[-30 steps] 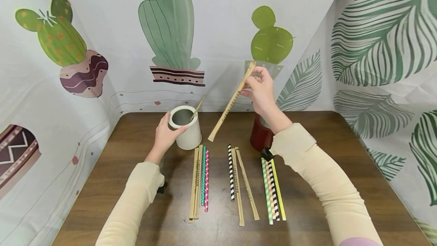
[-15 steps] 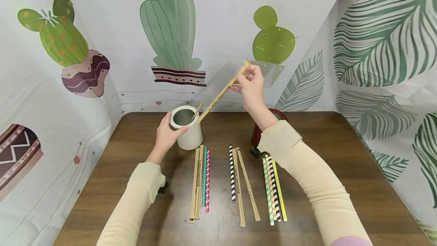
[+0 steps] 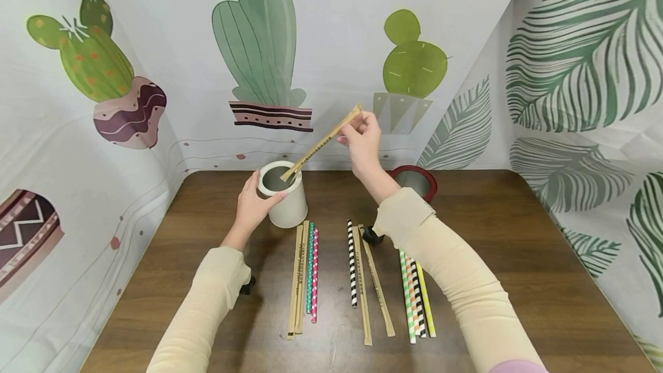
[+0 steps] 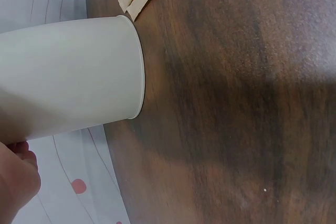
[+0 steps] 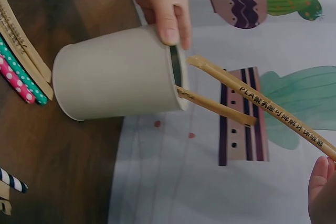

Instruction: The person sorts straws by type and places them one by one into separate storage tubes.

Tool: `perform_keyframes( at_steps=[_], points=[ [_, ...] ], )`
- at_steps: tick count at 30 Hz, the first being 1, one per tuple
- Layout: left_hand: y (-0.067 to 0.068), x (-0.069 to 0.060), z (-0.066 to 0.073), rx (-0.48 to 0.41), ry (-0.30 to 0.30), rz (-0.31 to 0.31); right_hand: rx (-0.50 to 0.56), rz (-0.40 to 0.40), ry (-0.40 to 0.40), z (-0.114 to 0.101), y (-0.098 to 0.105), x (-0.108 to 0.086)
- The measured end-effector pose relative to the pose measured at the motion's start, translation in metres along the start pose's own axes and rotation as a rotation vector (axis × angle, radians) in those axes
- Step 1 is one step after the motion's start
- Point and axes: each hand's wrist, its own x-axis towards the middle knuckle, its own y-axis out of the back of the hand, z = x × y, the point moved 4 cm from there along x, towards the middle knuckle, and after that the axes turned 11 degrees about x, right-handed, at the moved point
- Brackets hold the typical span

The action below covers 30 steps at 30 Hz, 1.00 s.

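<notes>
My left hand (image 3: 255, 203) grips a white canister (image 3: 288, 209) near its rim, thumb on the front and fingers around the far side. The canister stands upright on the table. One paper-wrapped straw (image 5: 218, 108) leans inside it and sticks out past the rim. My right hand (image 3: 364, 141) pinches a second paper-wrapped straw (image 3: 322, 145) near its upper end. This straw slants down to the left, its lower end over the canister's mouth. In the right wrist view that end is just outside the opening, apart from the rim.
Wrapped straws (image 3: 296, 281) and dotted straws (image 3: 313, 275) lie in front of the canister. In the middle are a black-striped straw (image 3: 352, 263) and wrapped straws (image 3: 377, 281); striped and yellow straws (image 3: 411, 298) lie right. A red-rimmed canister (image 3: 431, 186) stands behind my right forearm. A patterned cloth backs the table.
My right hand has moved left and lower, bringing the wrapped straw's lower end from above the table to over the white canister's mouth. My left hand has stayed on the canister.
</notes>
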Motion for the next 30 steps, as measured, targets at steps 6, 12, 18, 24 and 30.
perform_keyframes(
  at_steps=[6, 12, 18, 24, 30],
  points=[
    [0.0, 0.0, 0.0, 0.003, 0.001, 0.003, -0.037, -0.013, -0.002, 0.015, -0.004, -0.004],
    [0.0, 0.0, -0.001, 0.002, -0.014, 0.014, -0.108, -0.036, 0.013, 0.028, -0.008, -0.007],
    [0.0, 0.0, -0.001, 0.0, -0.011, 0.013, -0.198, -0.061, 0.013, 0.042, -0.011, -0.009],
    [-0.001, 0.001, -0.002, 0.002, -0.002, 0.003, -0.244, -0.087, -0.012, 0.057, -0.013, -0.012],
    [-0.001, 0.001, -0.002, -0.003, -0.011, 0.008, -0.291, -0.08, -0.065, 0.07, -0.013, -0.016]
  ],
)
